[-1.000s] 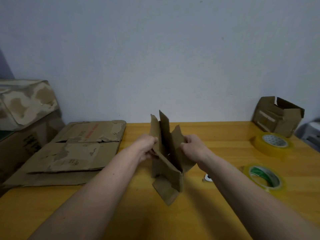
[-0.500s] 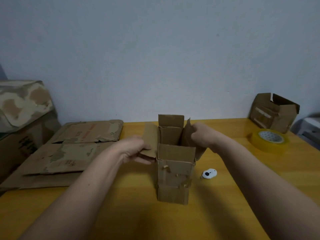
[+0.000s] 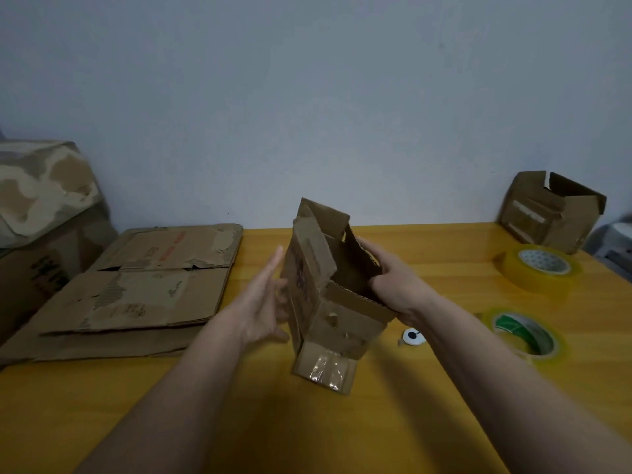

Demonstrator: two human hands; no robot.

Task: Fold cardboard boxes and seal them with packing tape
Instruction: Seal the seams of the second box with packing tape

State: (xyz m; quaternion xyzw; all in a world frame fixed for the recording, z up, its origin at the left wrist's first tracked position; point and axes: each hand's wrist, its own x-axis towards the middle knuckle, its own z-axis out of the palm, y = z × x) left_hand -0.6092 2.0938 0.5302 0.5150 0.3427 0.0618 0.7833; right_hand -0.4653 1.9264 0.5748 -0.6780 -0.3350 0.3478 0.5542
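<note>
Small cardboard box (image 3: 328,302) stands tilted, mid-desk (image 3: 239,405); left hand (image 3: 263,302) flat with fingers spread braces its side, right hand (image 3: 393,285) grips the open rim, likely squaring the walls for flap folding.

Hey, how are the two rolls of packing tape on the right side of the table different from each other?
The far tape roll has a pale grey core with a dotted pattern; the near tape roll has a green and white core. The far one lies by the open cardboard box, the near one by a small white object. Both are yellowish, lie flat, and neither hand touches them.
</note>
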